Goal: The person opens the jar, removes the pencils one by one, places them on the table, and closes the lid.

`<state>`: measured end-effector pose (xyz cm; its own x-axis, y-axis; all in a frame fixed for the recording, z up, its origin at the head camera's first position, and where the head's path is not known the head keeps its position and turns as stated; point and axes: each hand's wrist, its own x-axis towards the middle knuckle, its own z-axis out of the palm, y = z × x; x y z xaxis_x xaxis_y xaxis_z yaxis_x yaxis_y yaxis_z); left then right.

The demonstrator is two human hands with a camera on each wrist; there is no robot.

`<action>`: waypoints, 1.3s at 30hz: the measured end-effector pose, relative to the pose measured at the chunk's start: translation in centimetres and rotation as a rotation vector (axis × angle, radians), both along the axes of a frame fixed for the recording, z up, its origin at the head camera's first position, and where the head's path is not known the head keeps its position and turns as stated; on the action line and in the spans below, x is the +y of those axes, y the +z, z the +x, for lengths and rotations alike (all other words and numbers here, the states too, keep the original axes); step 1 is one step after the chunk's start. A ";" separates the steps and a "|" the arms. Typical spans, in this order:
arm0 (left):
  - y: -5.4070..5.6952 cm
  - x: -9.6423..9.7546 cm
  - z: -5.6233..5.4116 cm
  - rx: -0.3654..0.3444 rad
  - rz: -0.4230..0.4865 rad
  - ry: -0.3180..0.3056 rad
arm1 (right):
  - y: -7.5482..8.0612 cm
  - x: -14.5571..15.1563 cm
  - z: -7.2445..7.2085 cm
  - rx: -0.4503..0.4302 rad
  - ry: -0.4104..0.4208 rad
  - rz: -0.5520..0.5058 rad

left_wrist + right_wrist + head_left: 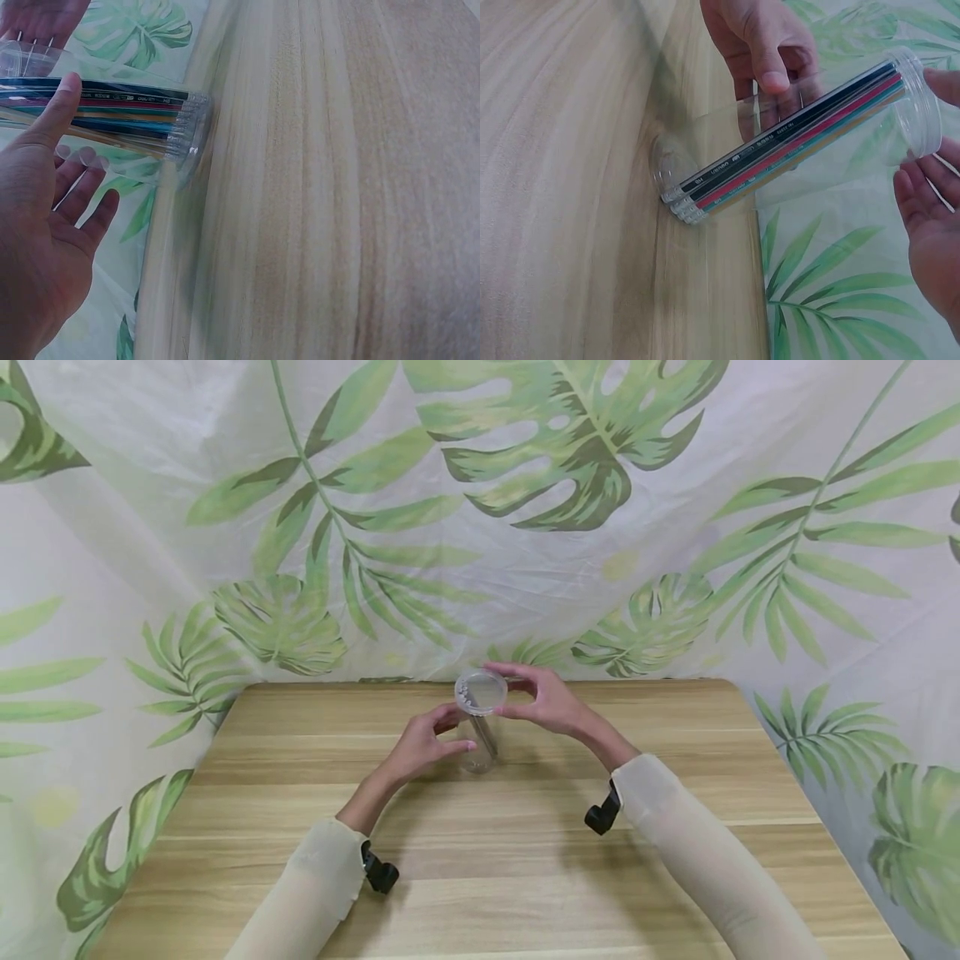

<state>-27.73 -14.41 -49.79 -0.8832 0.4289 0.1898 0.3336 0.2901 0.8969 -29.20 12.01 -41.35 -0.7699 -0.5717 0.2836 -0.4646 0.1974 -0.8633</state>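
Hands hold a jar, seemingly near the table's far edge.

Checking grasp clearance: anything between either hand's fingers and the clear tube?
Nothing visible: the left fingers are around the side of the clear tube, the right fingers at its rim. The pencils are inside.

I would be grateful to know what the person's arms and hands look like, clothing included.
The left sleeve and right sleeve are long, plain and pale cream. A small black camera sits by the end of each. The left hand and right hand wear no gloves.
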 end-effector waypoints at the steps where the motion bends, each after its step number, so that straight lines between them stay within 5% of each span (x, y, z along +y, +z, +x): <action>1: 0.0 0.0 0.0 0.002 0.000 0.000 | 0.0 0.0 0.1 0.010 -0.014 -0.011; 9: -0.1 0.0 0.0 0.028 0.000 -0.008 | 0.1 -0.1 1.0 0.058 -0.124 -0.084; 21: -0.1 -0.1 0.1 0.032 -0.015 -0.008 | -0.1 -0.3 1.3 0.113 -0.179 -0.059; 39: 0.1 -0.2 0.3 0.021 -0.014 -0.009 | 0.8 0.5 0.1 -0.007 -0.026 -0.016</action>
